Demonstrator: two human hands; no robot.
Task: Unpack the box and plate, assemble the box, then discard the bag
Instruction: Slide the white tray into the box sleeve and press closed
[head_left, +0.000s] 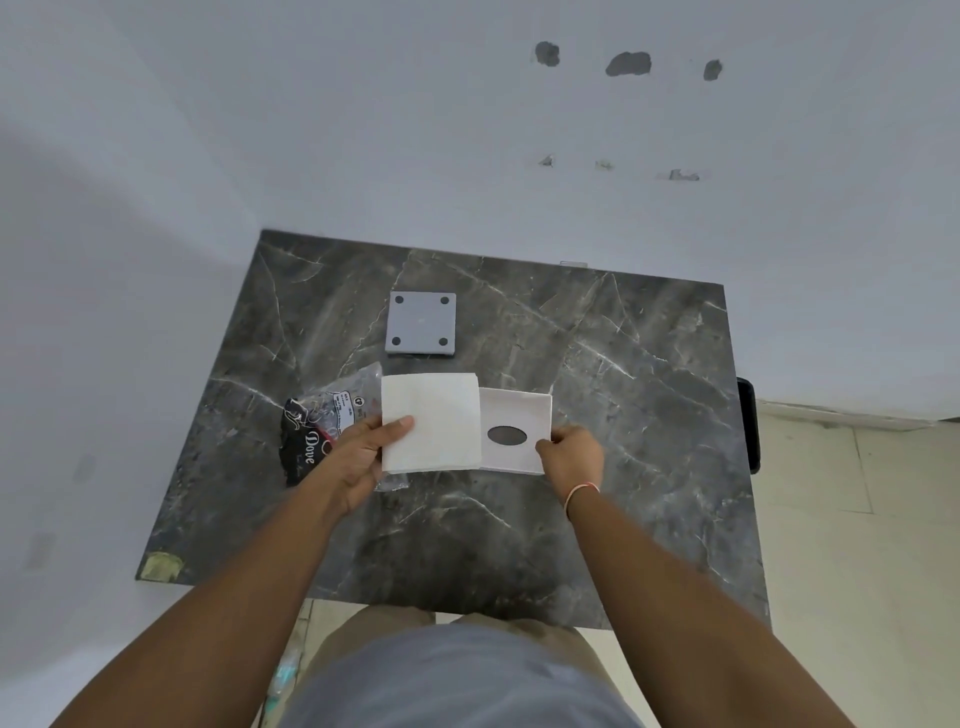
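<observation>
A flat white cardboard box (436, 421) lies over the middle of the dark marble table (623, 415). My left hand (363, 457) grips its left panel, thumb on top. My right hand (571, 454) pinches the right edge of a second white panel with an oval cut-out (507, 435). A grey square plate (422, 323) with a dark dot at each corner rests flat farther back. The clear plastic bag (322, 421) with black printed packaging lies crumpled under and left of my left hand.
A white wall rises right behind the table. A black object (748, 423) hangs off the table's right edge. A yellowish patch (162, 565) marks the near left corner. Pale floor tiles (857, 519) lie to the right.
</observation>
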